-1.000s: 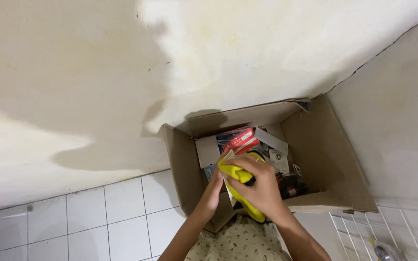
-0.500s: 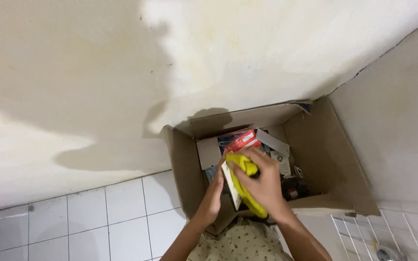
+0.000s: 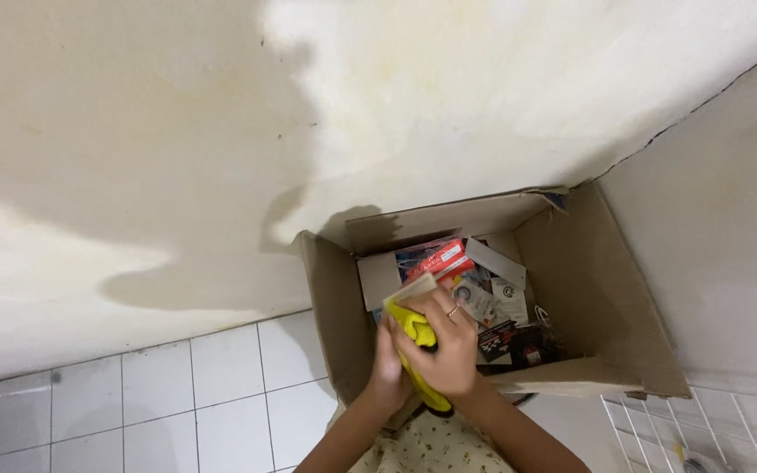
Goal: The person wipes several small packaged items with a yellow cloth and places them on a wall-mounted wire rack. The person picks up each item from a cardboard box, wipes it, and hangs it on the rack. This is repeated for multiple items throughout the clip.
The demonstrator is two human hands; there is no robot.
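Both hands grasp the yellow object (image 3: 420,350) at the near edge of the open cardboard box (image 3: 606,289). The right hand (image 3: 445,350) clasps it from above; the left hand (image 3: 386,368) braces its left side. Its long axis runs diagonally toward the person.

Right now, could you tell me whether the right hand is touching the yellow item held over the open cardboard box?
Touching. The head view shows the right hand wrapped over the yellow item, fingers pressed on it, above the cardboard box.
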